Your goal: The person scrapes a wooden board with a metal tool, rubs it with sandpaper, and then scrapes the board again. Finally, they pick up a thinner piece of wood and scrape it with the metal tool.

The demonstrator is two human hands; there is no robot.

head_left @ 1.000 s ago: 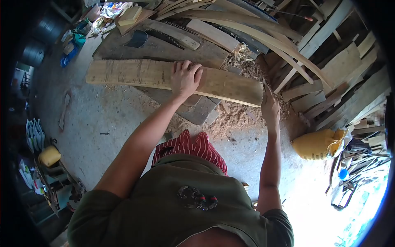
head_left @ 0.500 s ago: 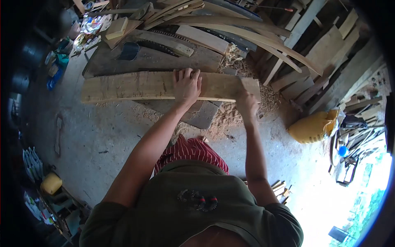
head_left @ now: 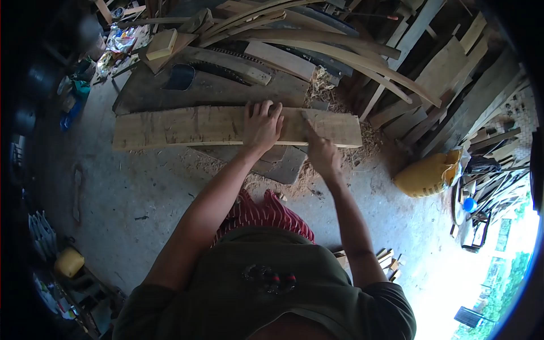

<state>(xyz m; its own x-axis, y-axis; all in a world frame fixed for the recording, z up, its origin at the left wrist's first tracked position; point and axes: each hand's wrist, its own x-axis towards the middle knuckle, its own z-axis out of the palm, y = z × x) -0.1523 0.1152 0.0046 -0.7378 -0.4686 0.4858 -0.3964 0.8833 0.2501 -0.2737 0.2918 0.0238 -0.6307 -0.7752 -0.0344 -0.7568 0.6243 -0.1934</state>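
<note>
A long, pale wooden plank (head_left: 187, 127) with dark marks lies crosswise in front of me on a low, dark work surface (head_left: 136, 96). My left hand (head_left: 263, 126) rests on the plank near its middle, fingers stretched toward the far edge and slightly apart. To its right, at the plank's near edge, my right hand (head_left: 324, 154) is closed round a narrow tool (head_left: 308, 120). The tool's thin, dark end reaches over the plank's face. Its handle is hidden in my fist, and blur keeps me from telling its exact kind.
Curved wooden strips (head_left: 340, 54) and boards are piled beyond the plank. More boards (head_left: 447, 73) lean at the right, near a yellow sack (head_left: 428, 175). Wood shavings (head_left: 323, 85) lie around the work surface, with sawdust on the concrete floor (head_left: 153, 192). A small wood block (head_left: 161, 44) sits at upper left.
My right hand and its tool have moved left along the plank, closer to my left hand. The plank appears slightly lower in view; my left hand stays on it.
</note>
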